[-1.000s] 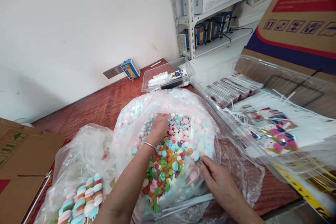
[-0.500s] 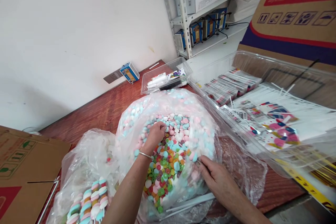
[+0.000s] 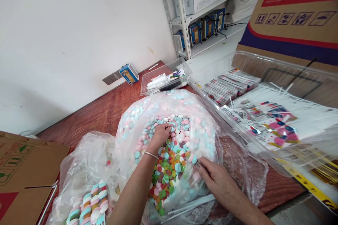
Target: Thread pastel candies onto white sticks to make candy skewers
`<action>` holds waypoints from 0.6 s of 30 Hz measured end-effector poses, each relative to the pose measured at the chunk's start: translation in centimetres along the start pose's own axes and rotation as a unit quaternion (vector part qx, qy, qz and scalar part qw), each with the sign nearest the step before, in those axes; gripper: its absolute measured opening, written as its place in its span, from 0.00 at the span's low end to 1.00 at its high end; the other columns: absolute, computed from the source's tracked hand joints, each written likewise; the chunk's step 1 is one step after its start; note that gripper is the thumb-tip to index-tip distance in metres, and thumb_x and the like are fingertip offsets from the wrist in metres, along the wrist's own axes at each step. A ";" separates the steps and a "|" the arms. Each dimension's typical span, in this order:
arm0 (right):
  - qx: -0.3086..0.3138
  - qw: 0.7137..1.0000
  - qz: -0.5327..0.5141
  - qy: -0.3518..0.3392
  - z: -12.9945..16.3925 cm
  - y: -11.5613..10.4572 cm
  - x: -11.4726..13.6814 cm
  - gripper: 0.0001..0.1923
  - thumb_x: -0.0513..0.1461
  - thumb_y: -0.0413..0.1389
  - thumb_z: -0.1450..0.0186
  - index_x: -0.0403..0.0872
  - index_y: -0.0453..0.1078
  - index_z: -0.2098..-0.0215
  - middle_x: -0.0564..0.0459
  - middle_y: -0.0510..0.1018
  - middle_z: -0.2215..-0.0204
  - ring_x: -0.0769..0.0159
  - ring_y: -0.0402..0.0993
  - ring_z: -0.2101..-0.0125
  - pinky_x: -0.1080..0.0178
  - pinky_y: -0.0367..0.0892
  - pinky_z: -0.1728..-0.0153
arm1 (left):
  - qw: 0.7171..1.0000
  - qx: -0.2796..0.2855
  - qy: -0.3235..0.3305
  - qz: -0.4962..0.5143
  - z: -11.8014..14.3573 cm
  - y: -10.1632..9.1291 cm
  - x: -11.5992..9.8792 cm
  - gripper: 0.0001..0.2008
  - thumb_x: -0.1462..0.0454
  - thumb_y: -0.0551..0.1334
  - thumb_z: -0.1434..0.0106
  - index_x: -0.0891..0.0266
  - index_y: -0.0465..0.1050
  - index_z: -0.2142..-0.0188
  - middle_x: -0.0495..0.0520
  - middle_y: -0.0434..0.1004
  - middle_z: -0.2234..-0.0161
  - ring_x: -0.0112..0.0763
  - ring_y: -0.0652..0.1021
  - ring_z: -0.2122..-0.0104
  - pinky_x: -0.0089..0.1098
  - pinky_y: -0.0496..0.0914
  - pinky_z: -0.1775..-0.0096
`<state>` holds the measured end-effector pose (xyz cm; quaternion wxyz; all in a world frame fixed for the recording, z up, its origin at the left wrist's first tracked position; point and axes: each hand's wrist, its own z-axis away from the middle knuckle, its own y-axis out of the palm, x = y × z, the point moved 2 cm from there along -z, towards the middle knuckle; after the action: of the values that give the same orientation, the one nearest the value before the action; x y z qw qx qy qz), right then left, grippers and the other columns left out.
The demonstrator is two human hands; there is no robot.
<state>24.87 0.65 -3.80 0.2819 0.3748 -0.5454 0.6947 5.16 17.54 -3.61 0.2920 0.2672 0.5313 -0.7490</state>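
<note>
Head cam here: my left hand (image 3: 160,136) has shifted a touch since half a second ago, fingertips now stretched further right over the pastel candies (image 3: 181,132) instead of tucked in closer. For the job, I'd say that puts it among the pastel pieces, not down in the gummy rings (image 3: 165,175) nearer me. Honestly can't tell if that grip has pinched a piece or is just touching. Meanwhile my right hand (image 3: 215,174) hasn't really budged, grip closed on the candy stick (image 3: 194,159), whose few pieces sit at the near right of the open plastic bag (image 3: 148,107) on the bench (image 3: 100,110). Some loaded sticks (image 3: 92,200) lie in the other bag (image 3: 88,158) to my left.
</note>
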 end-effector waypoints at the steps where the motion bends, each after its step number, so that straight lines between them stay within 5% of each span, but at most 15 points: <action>1: 0.000 1.000 -0.001 -0.002 0.0 0.0 0.1 0.11 0.39 0.42 0.31 0.49 0.62 0.69 0.55 0.73 0.74 0.63 0.71 0.71 0.64 0.59 0.69 | 1.000 0.005 0.007 -0.008 -0.1 0.1 0.0 0.11 0.66 0.57 0.39 0.63 0.77 0.61 0.50 0.76 0.77 0.29 0.74 0.79 0.27 0.66 0.75; 11: 0.000 1.000 0.006 -0.005 0.0 0.2 -0.1 0.10 0.39 0.43 0.32 0.50 0.59 0.71 0.55 0.72 0.74 0.63 0.71 0.71 0.64 0.59 0.69 | 0.987 -0.047 0.066 -0.136 -0.1 -0.5 -1.0 0.09 0.72 0.58 0.44 0.61 0.74 0.65 0.52 0.75 0.73 0.34 0.73 0.70 0.31 0.66 0.65; 18: -0.031 0.999 -0.033 -0.015 -0.1 0.0 0.1 0.10 0.40 0.44 0.33 0.48 0.63 0.69 0.55 0.74 0.73 0.63 0.71 0.71 0.64 0.61 0.69 | 0.984 -0.067 0.113 -0.120 1.2 0.5 -1.8 0.06 0.73 0.61 0.50 0.61 0.68 0.74 0.51 0.70 0.69 0.33 0.71 0.66 0.32 0.65 0.60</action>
<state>24.79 0.69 -3.76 0.3078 0.3942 -0.5583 0.6619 6.67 16.54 -2.33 0.1555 0.2645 0.6376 -0.7066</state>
